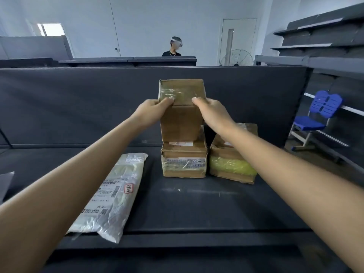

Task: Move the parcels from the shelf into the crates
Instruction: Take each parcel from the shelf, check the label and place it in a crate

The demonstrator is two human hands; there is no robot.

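Note:
A tall brown cardboard parcel [181, 123] stands on top of a lower taped carton [184, 160] on the dark shelf [197, 203]. My left hand [151, 111] grips its left side and my right hand [211, 113] grips its right side, thumbs on the near face. A third carton with yellow tape [232, 164] sits just to the right, partly hidden behind my right forearm. A flat white plastic mailer bag [114, 192] with a printed label lies at the shelf's front left. No crate is in view.
A dark back panel [78, 105] rises behind the parcels. A blue chair [315, 119] stands at the right beside more grey shelving [323, 36]. Another person wearing a headset [174, 47] stands beyond the panel. A floor fan [237, 58] is near the door.

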